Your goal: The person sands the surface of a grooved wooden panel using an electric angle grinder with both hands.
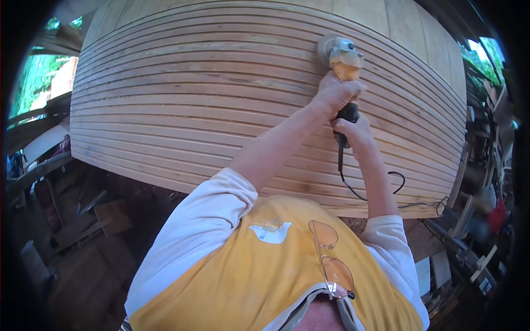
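An angle grinder with a dusty, pale head and a dark rear handle lies over a grooved wooden panel. Its round disc is at or just above the slats near the far edge; contact is hard to make out. My left hand wraps around the grinder's body behind the head. Closer to me, my right hand grips the dark rear handle. From that end a black cord trails over the panel toward the near right corner.
Smooth, ungrooved boards lie along the panel's far side. Scrap wood clutters the dark floor at left, and more offcuts stand at right. Glasses hang from the collar of my yellow shirt.
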The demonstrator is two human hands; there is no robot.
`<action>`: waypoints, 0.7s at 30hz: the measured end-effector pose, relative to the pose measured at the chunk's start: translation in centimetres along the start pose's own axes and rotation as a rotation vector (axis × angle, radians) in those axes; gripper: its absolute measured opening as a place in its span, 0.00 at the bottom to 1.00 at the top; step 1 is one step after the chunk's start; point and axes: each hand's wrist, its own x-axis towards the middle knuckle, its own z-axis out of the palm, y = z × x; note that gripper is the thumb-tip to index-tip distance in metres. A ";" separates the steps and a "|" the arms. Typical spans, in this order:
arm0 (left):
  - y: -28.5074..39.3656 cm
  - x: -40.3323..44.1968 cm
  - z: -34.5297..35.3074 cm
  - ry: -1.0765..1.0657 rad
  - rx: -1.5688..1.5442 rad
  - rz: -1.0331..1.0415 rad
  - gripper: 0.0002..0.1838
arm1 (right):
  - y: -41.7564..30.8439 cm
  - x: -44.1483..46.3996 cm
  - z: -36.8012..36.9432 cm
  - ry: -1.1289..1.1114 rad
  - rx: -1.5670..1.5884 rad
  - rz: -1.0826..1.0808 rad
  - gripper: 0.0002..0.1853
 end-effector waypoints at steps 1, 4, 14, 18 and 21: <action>2.0 -0.8 -3.1 0.009 -0.054 0.027 0.14 | -0.9 1.4 3.2 -0.054 -0.002 -0.044 0.17; 7.6 -2.9 -12.5 0.207 -0.047 0.136 0.18 | -4.3 5.3 12.4 -0.165 -0.180 -0.034 0.17; 18.0 -10.0 -30.9 0.455 -0.183 0.152 0.21 | -9.7 9.8 31.8 -0.513 -0.318 -0.196 0.22; 14.4 -10.5 -25.4 0.370 -0.159 0.086 0.19 | -6.8 6.3 26.8 -0.410 -0.267 -0.172 0.23; 9.3 -8.4 -16.8 0.242 -0.025 0.033 0.18 | -3.0 3.2 18.1 -0.271 -0.199 -0.135 0.19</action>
